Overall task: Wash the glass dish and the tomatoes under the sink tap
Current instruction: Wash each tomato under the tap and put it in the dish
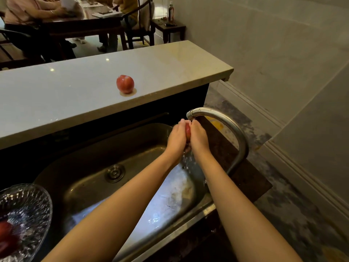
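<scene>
Both hands are cupped around a red tomato (187,129) right under the spout of the steel tap (226,121), over the right end of the sink (90,167). My left hand (176,138) presses on its left side and my right hand (198,138) on its right, so only a thin strip of red shows. Water drips down below the wrists. A second tomato (125,83) rests on the pale raised counter (56,95). The ribbed glass dish (35,201) stands at the bottom left with a red tomato (6,237) inside.
The sink drain (114,173) lies left of my forearms. A dark board (226,152) borders the sink on the right. Beyond the counter, people sit at a dark dining table (81,23) with chairs. A tiled wall rises on the right.
</scene>
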